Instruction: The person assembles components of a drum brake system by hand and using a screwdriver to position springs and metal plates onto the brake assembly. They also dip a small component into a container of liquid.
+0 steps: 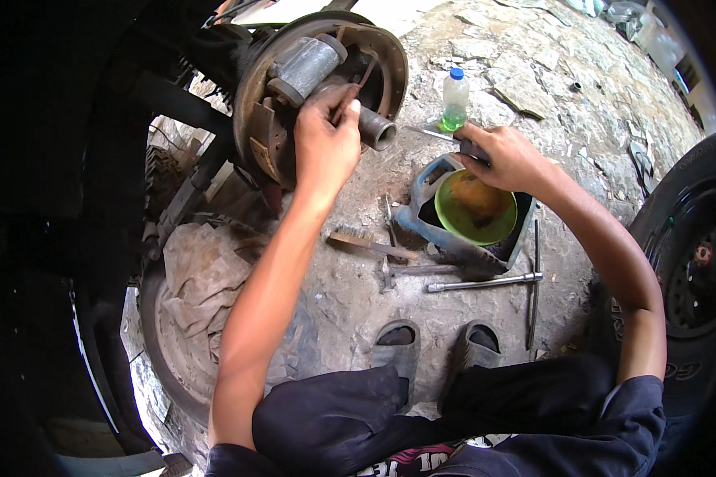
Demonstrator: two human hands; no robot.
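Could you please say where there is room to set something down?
Bare ground shows between the wire brush, left sandal and left forearm, and, stonier, between the bottle and tyre. It is crowded around the cut-open jug, beside the brush and T-handle wrench, and at the drum brake, by the left hand.

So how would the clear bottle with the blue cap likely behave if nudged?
The bottle is probably light: green liquid shows only in its lower part. Being tall and narrow on rough ground, it could tip if nudged. Its rounded sides suggest it might then roll.
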